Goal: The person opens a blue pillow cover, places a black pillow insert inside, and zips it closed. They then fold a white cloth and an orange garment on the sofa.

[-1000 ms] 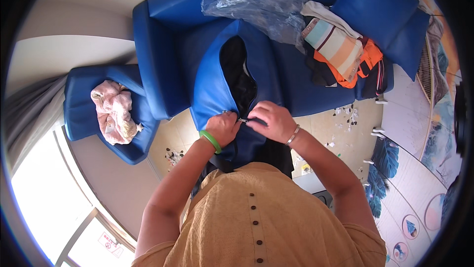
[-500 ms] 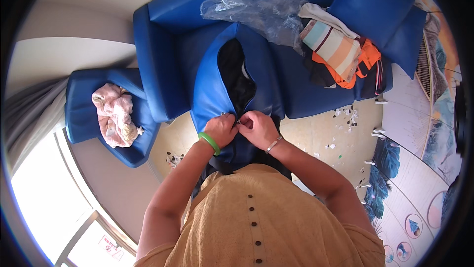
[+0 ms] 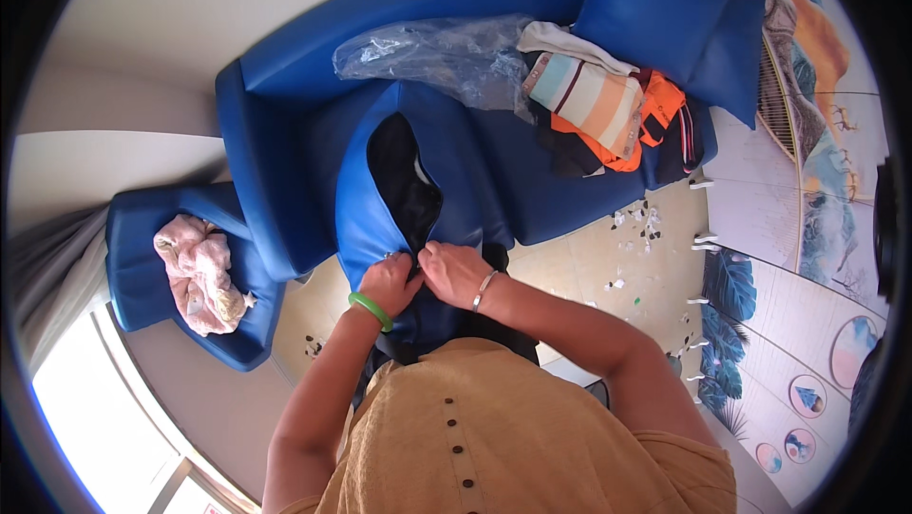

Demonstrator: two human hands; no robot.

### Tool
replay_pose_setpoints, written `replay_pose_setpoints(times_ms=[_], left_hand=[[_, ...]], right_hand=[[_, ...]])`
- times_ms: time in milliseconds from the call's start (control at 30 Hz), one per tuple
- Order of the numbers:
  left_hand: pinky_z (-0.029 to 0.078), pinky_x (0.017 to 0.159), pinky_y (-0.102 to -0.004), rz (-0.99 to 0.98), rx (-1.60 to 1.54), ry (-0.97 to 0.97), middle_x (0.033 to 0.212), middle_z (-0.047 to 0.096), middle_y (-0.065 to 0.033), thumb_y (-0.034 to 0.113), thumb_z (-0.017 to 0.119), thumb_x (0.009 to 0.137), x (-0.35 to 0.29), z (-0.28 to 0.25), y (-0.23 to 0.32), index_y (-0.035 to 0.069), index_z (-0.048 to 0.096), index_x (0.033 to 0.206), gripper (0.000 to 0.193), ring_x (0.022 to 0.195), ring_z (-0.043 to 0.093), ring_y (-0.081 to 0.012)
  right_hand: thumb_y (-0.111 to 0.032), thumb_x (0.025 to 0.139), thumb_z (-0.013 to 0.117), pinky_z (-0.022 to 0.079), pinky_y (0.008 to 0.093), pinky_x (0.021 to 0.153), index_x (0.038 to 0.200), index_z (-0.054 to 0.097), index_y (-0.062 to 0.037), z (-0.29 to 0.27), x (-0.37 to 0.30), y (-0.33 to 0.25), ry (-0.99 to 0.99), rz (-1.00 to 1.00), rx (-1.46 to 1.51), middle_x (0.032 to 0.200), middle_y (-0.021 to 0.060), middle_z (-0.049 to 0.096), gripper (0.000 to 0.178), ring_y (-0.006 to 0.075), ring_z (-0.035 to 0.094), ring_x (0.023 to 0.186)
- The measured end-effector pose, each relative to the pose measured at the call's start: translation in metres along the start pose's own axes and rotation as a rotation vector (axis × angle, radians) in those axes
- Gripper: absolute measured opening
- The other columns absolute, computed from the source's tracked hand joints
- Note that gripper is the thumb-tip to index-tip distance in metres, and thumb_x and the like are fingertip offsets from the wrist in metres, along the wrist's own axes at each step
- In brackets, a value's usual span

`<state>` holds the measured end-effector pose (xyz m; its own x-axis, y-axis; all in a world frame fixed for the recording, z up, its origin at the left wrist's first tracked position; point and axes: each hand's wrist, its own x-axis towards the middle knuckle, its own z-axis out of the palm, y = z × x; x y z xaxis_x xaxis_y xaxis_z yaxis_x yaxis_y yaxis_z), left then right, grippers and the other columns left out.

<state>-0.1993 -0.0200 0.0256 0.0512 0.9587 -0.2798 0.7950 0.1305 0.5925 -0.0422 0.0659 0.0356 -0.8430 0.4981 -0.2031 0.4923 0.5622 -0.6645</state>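
Blue sofa (image 3: 285, 162) behind — glossy blue cushion cover (image 3: 366, 219) gaping, dark inside.

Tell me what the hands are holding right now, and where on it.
Both the left hand and right hand grip the blue cushion cover at the lower end of its open slit, where dark filling shows.
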Motion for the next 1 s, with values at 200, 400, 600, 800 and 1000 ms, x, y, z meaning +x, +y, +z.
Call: replay_pose_setpoints(times_ms=[200, 400, 600, 800, 1000], left_hand=[[0.05, 0.068, -0.046, 0.007, 0.018, 0.009, 0.081, 0.061, -0.0173, 0.03, 0.064, 0.083, 0.004, -0.005, 0.003, 0.002, 0.055, 0.08, 0.03, 0.077, 0.062, -0.0374], [0.051, 0.068, -0.0454, -0.036, 0.083, -0.115, 0.083, 0.061, -0.0181, 0.03, 0.064, 0.083, 0.019, -0.039, 0.02, 0.002, 0.055, 0.079, 0.03, 0.077, 0.062, -0.0367], [0.048, 0.068, -0.0466, 0.064, -0.019, -0.058, 0.077, 0.059, -0.0211, 0.026, 0.064, 0.085, 0.015, -0.039, 0.02, -0.001, 0.052, 0.075, 0.031, 0.076, 0.058, -0.04], [0.05, 0.063, -0.0461, -0.203, 0.182, -0.168, 0.079, 0.062, -0.0202, 0.043, 0.061, 0.087, 0.028, -0.051, 0.031, 0.0, 0.058, 0.077, 0.044, 0.074, 0.062, -0.038], [0.053, 0.065, -0.0435, -0.414, 0.335, 0.078, 0.084, 0.065, -0.0183, 0.044, 0.058, 0.088, 0.093, -0.041, 0.039, 0.004, 0.062, 0.08, 0.041, 0.076, 0.066, -0.0344]], right_hand=[[-0.01, 0.076, 0.055, 0.045, 0.0348, 0.069, 0.08, 0.055, -0.01, -0.037, 0.019, 0.015, 0.165, -0.341, -0.332, 0.082, 0.0052, 0.052, 0.004, 0.0209, 0.056, 0.081], [-0.007, 0.074, 0.055, 0.05, 0.0356, 0.067, 0.079, 0.055, -0.0093, -0.053, 0.057, 0.032, 0.286, -0.302, -0.287, 0.081, 0.005, 0.051, 0.006, 0.0234, 0.057, 0.079], [-0.004, 0.076, 0.058, 0.053, 0.0348, 0.066, 0.08, 0.056, -0.007, -0.06, 0.085, 0.053, 0.304, -0.151, -0.31, 0.085, 0.0056, 0.054, 0.005, 0.0227, 0.058, 0.081], [-0.003, 0.078, 0.058, 0.053, 0.0367, 0.067, 0.08, 0.057, -0.0066, -0.061, 0.093, 0.057, 0.241, -0.128, -0.17, 0.085, 0.0061, 0.056, 0.004, 0.0233, 0.061, 0.082], [-0.004, 0.08, 0.058, 0.054, 0.037, 0.067, 0.081, 0.058, -0.0071, -0.073, 0.101, 0.068, 0.175, -0.203, -0.144, 0.084, 0.0061, 0.056, 0.003, 0.0242, 0.061, 0.083]])
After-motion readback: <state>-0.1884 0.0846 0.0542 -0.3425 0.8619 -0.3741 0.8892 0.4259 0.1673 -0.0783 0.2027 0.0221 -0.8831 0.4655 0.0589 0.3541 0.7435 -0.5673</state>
